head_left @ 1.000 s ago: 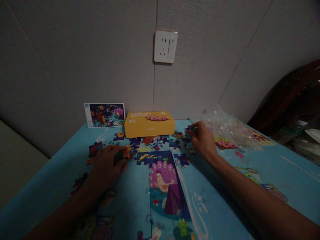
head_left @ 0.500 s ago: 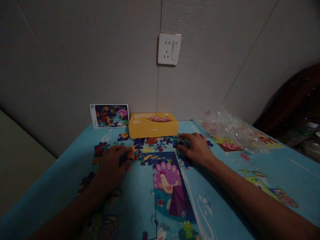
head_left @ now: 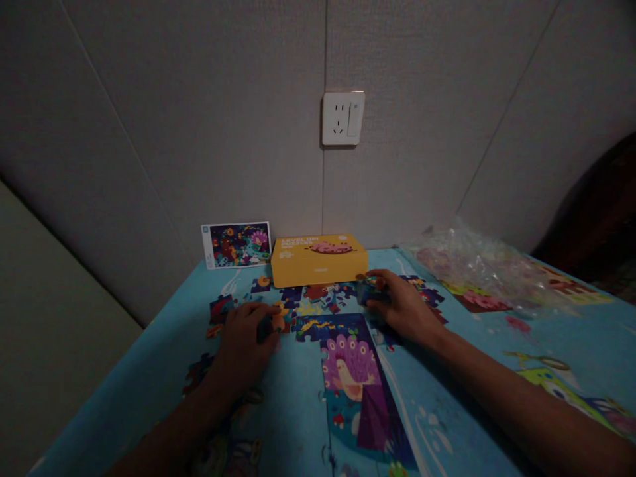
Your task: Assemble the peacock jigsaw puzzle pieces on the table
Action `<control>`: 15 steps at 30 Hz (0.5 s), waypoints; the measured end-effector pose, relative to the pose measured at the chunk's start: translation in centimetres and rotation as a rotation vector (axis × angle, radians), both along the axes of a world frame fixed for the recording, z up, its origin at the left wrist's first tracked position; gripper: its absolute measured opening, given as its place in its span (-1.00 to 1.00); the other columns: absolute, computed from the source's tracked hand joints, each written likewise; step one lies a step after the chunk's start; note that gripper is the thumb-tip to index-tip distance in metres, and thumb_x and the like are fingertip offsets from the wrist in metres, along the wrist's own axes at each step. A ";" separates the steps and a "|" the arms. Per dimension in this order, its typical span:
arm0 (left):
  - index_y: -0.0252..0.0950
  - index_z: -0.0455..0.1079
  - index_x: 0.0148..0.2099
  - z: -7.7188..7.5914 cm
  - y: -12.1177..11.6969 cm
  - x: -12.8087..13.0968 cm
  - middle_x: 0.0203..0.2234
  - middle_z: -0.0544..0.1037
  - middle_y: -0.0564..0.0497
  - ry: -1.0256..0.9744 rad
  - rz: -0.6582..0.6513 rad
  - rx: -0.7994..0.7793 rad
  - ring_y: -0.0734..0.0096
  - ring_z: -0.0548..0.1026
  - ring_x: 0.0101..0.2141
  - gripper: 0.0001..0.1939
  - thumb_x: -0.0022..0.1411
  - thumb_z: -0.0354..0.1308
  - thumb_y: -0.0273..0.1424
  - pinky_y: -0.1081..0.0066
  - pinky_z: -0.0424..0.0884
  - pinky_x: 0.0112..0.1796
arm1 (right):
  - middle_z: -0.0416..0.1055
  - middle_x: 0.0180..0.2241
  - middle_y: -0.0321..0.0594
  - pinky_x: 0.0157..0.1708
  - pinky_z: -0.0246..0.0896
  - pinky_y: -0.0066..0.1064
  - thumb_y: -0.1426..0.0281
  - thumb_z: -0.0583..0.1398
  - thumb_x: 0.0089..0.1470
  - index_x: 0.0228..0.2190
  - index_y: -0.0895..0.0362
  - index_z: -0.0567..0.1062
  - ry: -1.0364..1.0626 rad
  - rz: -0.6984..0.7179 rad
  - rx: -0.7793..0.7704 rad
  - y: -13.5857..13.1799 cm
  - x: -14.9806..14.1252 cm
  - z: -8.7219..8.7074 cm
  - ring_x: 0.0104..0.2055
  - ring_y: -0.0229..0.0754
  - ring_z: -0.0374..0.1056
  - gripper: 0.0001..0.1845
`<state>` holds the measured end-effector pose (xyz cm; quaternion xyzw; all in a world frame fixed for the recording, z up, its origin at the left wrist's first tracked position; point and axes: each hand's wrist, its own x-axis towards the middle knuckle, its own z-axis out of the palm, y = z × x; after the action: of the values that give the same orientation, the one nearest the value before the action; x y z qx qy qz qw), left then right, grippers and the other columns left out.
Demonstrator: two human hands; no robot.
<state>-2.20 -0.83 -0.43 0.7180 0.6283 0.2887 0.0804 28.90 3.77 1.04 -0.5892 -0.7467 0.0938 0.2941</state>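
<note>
My right hand [head_left: 407, 310] pinches a dark blue jigsaw puzzle piece [head_left: 368, 291], raised and tilted just in front of the yellow box. My left hand [head_left: 246, 341] is curled with thumb and index finger around a dark puzzle piece [head_left: 265, 327], partly hidden by the fingers. Beside its fingertips lies an orange-patterned piece [head_left: 282, 318]. Between the hands is a joined puzzle section [head_left: 350, 377] with a pink peacock and a purple tent. Loose pieces [head_left: 318, 301] are spread along the box's front, and a few more lie left of my left hand.
The yellow puzzle box [head_left: 318, 265] stands against the wall, with a picture card [head_left: 238, 245] leaning to its left. Crumpled clear plastic [head_left: 477, 265] covers colourful sheets at the right. A blue patterned cloth [head_left: 467, 411] covers the table. Above is a wall socket [head_left: 342, 119].
The view has shifted, so everything sits lower and further right. My right hand has lifted and tilted its puzzle piece, showing its coloured face. My left hand has stayed nearly in place.
</note>
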 end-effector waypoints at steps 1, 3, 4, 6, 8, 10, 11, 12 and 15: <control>-0.26 0.52 -0.08 -0.1 0.0 0.0 -0.10 0.55 -0.11 0.005 -0.001 0.012 0.03 0.45 -0.04 -0.67 0.05 0.19 -0.48 0.05 0.35 0.02 | 0.50 -0.24 -0.13 -0.16 0.24 -0.23 0.46 0.21 0.01 0.00 0.14 0.44 0.054 0.004 0.010 -0.2 -0.2 0.2 -0.19 -0.03 0.42 -0.54; -0.26 0.53 -0.08 -0.3 0.2 -0.2 -0.10 0.55 -0.12 0.013 0.004 0.045 0.01 0.44 -0.05 -0.67 0.05 0.20 -0.44 0.03 0.35 0.02 | 0.47 -0.32 -0.18 -0.19 0.26 -0.24 0.45 0.17 0.04 -0.07 0.14 0.45 0.201 0.013 0.040 -0.6 -0.5 0.5 -0.26 -0.07 0.41 -0.64; -0.26 0.53 -0.07 -0.4 0.2 -0.2 -0.09 0.54 -0.13 0.014 0.008 0.069 -0.01 0.44 -0.04 -0.66 0.05 0.21 -0.41 0.00 0.35 0.03 | 0.46 -0.34 -0.20 -0.20 0.27 -0.24 0.41 0.17 0.04 -0.12 0.14 0.45 0.288 0.024 0.054 -0.9 -0.8 0.6 -0.27 -0.08 0.41 -0.68; -0.24 0.54 -0.07 -0.3 0.1 -0.2 -0.09 0.55 -0.13 -0.006 -0.016 0.129 -0.03 0.44 -0.03 -0.67 0.07 0.21 -0.36 -0.04 0.33 0.06 | 0.41 -0.37 -0.23 -0.23 0.28 -0.27 0.33 0.22 0.01 -0.19 0.13 0.45 0.496 0.059 0.052 -1.4 -1.4 0.6 -0.30 -0.11 0.39 -0.72; -0.20 0.53 -0.03 -0.1 -0.2 0.1 -0.10 0.55 -0.10 -0.065 -0.080 0.164 0.01 0.44 -0.02 -0.65 0.10 0.21 -0.33 0.01 0.36 0.05 | 0.36 -0.42 -0.29 -0.36 0.25 -0.34 0.26 0.28 -0.04 -0.23 0.12 0.44 0.672 0.097 -0.024 -2.2 -2.4 0.4 -0.37 -0.18 0.35 -0.69; -0.15 0.50 0.02 0.1 -0.8 0.6 -0.08 0.55 -0.08 -0.134 -0.172 0.136 0.07 0.45 -0.01 -0.62 0.13 0.24 -0.31 0.11 0.45 -0.02 | 0.31 -0.50 -0.37 -0.50 0.15 -0.42 0.22 0.33 -0.10 -0.29 0.11 0.42 0.824 0.146 -0.161 -3.1 -3.6 0.2 -0.49 -0.25 0.26 -0.65; -0.13 0.49 0.05 0.1 -1.2 1.0 -0.08 0.55 -0.07 -0.158 -0.224 0.111 0.08 0.45 0.00 -0.60 0.13 0.26 -0.31 0.15 0.48 -0.05 | 0.28 -0.55 -0.40 -0.55 0.09 -0.45 0.21 0.35 -0.11 -0.33 0.10 0.41 0.884 0.174 -0.241 -3.6 -4.2 0.1 -0.55 -0.29 0.20 -0.66; -0.11 0.48 0.08 0.1 -1.6 1.3 -0.07 0.56 -0.05 -0.170 -0.286 0.092 0.10 0.44 0.03 -0.58 0.14 0.28 -0.32 0.16 0.48 -0.03 | 0.26 -0.58 -0.42 -0.59 0.03 -0.47 0.20 0.36 -0.12 -0.37 0.10 0.39 0.918 0.205 -0.321 -4.2 -4.8 0.0 -0.59 -0.32 0.15 -0.66; -0.07 0.40 0.19 -0.1 -2.6 2.3 -0.14 0.62 0.00 -0.162 -0.479 0.077 0.14 0.39 0.10 -0.46 0.14 0.33 -0.35 0.15 0.41 0.09 | 0.21 -0.65 -0.48 -0.64 -0.11 -0.50 0.19 0.37 -0.10 -0.41 0.09 0.36 0.962 0.310 -0.485 -5.7 -6.3 -0.3 -0.65 -0.38 0.02 -0.65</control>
<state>0.09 -3.43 -0.53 0.8234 0.4203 0.3418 0.1692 22.62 -1.92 0.79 -0.4140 -0.5632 0.5634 0.4405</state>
